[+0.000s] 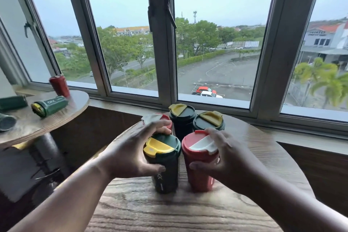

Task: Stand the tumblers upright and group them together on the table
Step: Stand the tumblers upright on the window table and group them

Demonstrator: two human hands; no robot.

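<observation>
Several tumblers stand upright in a tight cluster on the round wooden table (188, 209). My left hand (131, 153) is wrapped around the near green tumbler with a yellow lid (163, 165). My right hand (224, 158) grips the near red tumbler with a white lid (200, 164). Behind them stand a second red tumbler (160, 118), partly hidden by my left fingers, and two more green tumblers (181, 118) (209, 121) with yellow lids.
A second round table (56, 118) at the left carries a green tumbler on its side (49, 106), an upright red tumbler (59, 85) and two more green tumblers lying at its left edge (12, 102) (6, 122). A window sill (282, 132) runs behind both tables.
</observation>
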